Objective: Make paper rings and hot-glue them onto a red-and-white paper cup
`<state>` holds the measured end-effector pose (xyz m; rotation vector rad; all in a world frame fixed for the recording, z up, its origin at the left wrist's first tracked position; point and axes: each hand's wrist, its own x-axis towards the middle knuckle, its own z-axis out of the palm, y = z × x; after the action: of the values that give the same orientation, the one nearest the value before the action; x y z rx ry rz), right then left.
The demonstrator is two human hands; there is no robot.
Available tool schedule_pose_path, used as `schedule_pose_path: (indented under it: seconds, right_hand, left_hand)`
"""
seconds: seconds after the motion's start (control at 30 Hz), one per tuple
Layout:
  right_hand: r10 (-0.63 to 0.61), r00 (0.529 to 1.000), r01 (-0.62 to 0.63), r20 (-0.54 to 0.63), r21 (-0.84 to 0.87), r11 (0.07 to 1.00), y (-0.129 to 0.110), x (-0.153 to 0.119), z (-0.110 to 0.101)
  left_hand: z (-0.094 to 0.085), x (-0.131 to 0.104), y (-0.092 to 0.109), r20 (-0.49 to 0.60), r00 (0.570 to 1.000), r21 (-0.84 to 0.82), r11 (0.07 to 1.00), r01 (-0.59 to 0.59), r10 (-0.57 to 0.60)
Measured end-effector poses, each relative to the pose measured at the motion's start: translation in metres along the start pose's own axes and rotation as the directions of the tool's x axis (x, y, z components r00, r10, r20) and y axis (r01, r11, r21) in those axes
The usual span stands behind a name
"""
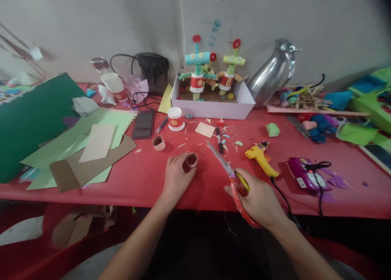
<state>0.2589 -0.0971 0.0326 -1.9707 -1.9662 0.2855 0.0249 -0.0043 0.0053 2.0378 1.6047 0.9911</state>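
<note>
My left hand [177, 175] is closed round a short cardboard tube [192, 160], its round opening facing up. In my right hand [259, 196] is a pair of scissors [225, 162], with red and yellow handles and the blades pointing up and to the left. The blade tips are a little to the right of the tube, apart from it. Another short paper ring [159, 143] stands to the left of my left hand. Behind it is a red and white paper cup [176, 119], upside down. A black marker [219, 140] lies just beyond the scissors.
Two paper-cup figures [198, 81] stand in a white box [210, 109] by the wall. A metal jug [270, 74] is beside it. To the right are a yellow glue gun [262, 160] and a purple power block [305, 175] with cords. Coloured sheets [70, 139] lie left.
</note>
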Motion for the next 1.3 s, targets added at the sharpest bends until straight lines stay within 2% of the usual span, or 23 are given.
schedule_pose_path:
  seconds: [0.13, 0.33, 0.57, 0.93, 1.17, 1.3]
  right_hand:
    - [-0.053, 0.998, 0.055, 0.021, -0.096, 0.994, -0.019, -0.011, -0.006]
    - [-0.050, 0.999, 0.051, 0.015, -0.123, 0.991, -0.033, -0.012, 0.002]
    - [-0.100, 0.995, 0.097, -0.028, -0.096, 0.991, -0.030, -0.009, 0.004]
    - [-0.176, 0.983, 0.174, -0.056, -0.035, 0.984, -0.025, -0.008, 0.003]
    - [-0.229, 0.971, 0.224, -0.070, -0.075, 0.972, -0.023, -0.008, 0.006]
    - [-0.259, 0.965, 0.257, -0.037, -0.058, 0.965, -0.021, -0.009, 0.008]
  left_hand:
    - [0.000, -0.002, 0.007, -0.016, 1.000, -0.003, 1.000, 0.027, -0.027]
    - [-0.002, -0.007, 0.009, -0.106, 0.994, -0.004, 1.000, -0.015, 0.014]
    - [-0.003, -0.009, 0.011, -0.176, 0.984, -0.093, 0.996, 0.012, -0.028]
    - [-0.001, -0.010, 0.011, -0.175, 0.982, -0.152, 0.987, 0.051, -0.078]
    - [-0.001, -0.010, 0.011, -0.174, 0.980, -0.173, 0.983, 0.062, -0.093]
    - [-0.001, -0.010, 0.010, -0.166, 0.980, -0.178, 0.981, 0.077, -0.107]
